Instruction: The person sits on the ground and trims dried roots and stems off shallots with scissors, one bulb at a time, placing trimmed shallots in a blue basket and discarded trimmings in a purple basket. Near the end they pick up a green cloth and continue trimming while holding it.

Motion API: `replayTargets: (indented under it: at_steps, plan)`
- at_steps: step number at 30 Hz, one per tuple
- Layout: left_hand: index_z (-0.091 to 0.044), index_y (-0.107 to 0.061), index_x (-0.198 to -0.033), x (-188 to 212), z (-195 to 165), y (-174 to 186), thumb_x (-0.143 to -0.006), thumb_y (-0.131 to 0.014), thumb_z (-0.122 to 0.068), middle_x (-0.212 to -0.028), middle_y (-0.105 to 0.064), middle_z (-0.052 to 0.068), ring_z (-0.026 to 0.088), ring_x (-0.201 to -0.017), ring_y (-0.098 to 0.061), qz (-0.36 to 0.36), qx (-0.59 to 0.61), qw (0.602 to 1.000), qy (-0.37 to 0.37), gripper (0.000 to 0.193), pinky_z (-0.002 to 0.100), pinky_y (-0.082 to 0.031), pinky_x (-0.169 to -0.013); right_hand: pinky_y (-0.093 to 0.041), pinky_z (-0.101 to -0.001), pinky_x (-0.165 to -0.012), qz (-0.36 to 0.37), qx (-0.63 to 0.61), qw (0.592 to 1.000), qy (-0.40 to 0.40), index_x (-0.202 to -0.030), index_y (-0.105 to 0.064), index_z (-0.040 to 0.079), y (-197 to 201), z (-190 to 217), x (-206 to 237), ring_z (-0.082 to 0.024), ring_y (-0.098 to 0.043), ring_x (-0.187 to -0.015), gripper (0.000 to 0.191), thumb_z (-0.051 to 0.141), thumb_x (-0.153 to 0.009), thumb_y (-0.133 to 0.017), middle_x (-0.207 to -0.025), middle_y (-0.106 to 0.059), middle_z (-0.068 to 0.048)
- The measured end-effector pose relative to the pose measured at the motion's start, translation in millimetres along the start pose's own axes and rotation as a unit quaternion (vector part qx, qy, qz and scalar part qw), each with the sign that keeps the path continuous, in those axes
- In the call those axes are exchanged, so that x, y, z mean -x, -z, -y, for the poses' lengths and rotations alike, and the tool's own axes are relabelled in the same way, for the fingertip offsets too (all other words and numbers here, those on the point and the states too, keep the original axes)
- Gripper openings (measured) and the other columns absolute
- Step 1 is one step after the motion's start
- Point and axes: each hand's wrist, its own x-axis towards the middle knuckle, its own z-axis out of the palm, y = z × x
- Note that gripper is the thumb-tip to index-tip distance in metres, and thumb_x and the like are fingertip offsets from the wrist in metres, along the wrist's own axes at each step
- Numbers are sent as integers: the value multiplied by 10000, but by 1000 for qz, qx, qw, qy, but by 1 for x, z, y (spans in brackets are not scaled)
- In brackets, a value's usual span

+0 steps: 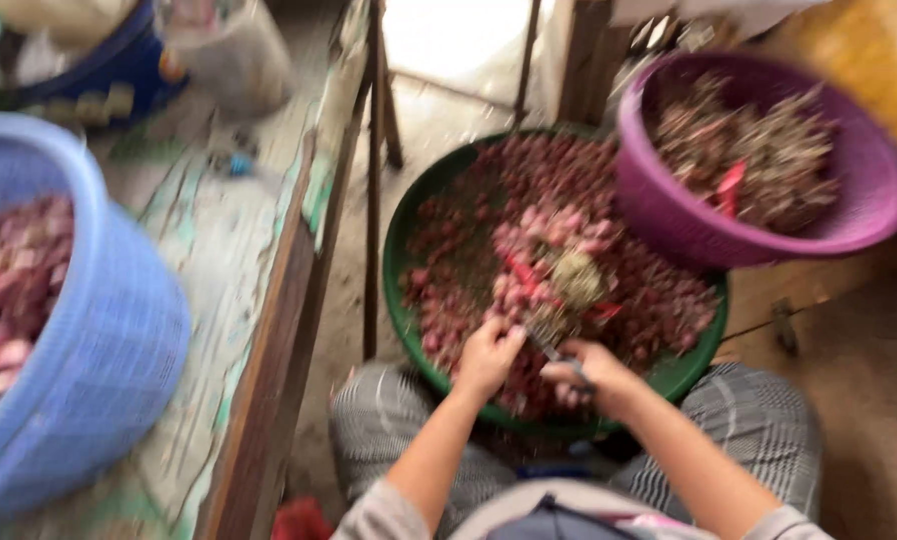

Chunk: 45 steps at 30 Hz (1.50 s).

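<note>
- Gripping a small knife (559,352), the right hand (599,375) is closed; the left hand (487,355) pinches a shallot (517,333) just beside the blade.
- Trimming looks underway over the green basin (401,250).
- Peelings fill the purple basket (669,215) beyond; peeled ones fill the blue basket (119,340), well left.

Far up and left of the left hand (489,355): one greyish translucent plastic bag (224,50), slumped and blurred, contents not discernible. Far up and right of the right hand (594,375): yellow sack-like surface (869,60), cut by frame edge, kind uncertain.
</note>
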Motion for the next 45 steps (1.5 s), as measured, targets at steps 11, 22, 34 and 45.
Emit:
replayTargets:
  at_steps: [11,22,34,45]
  plan:
    - [-48,-681,-959,7,-20,5,-934,-746,-211,-683,-527,-114,-11,-619,-453,30,103,984,141,177,178,-401,-553,-476,-277,-510,86,45,994,43,-991,-572,31,38,-15,26,-136,-626,-542,419,237,-748,-844,-644,-651,-52]
    - [-40,-650,-921,17,-30,-3,-939,-750,-158,-676,-512,-99,-6,-584,-450,22,163,977,133,155,183,-380,-506,-426,-264,-444,36,48,993,103,-975,-561,12,24,-21,1,-127,-582,-468,461,213,-719,-887,-577,-626,-36]
    - [-69,-682,-993,-12,-36,27,-911,-733,-106,-852,-713,67,209,-708,-693,7,110,987,113,103,333,-542,-586,-545,-289,-599,29,-5,991,129,-1046,-573,12,37,-29,14,-142,-661,-649,449,255,-772,-832,-763,-665,-68]
    - [-59,-715,-974,-23,-26,28,-831,-777,-186,-952,-693,87,300,-846,-684,70,-225,970,-52,201,414,-549,-744,-515,-273,-568,69,36,993,89,-1043,-574,19,45,-34,16,-136,-647,-612,515,300,-735,-876,-700,-653,-52]
